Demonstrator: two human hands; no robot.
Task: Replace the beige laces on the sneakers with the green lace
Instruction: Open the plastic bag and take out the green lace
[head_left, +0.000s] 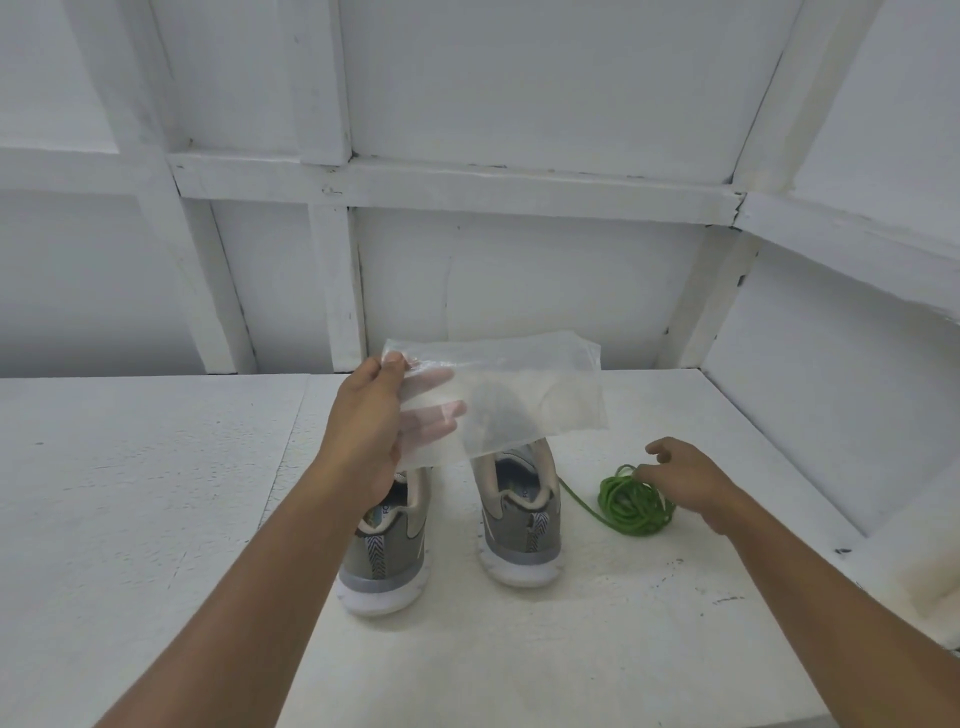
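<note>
Two grey sneakers stand side by side on the white table, heels toward me: the left sneaker (387, 540) and the right sneaker (521, 514). Their fronts and laces are hidden behind a clear plastic bag (524, 389), which my left hand (366, 426) holds up above them, thumb on its top left corner and fingers behind it. A coiled green lace (631, 501) lies on the table right of the right sneaker, one end trailing toward that shoe. My right hand (683, 480) hovers at the coil with fingers loosely curled; its fingertips meet the top of the coil.
The white table (156, 493) has a seam running down its left part. White panelled walls close in at the back and on the right, with a raised ledge (893, 545) along the right edge.
</note>
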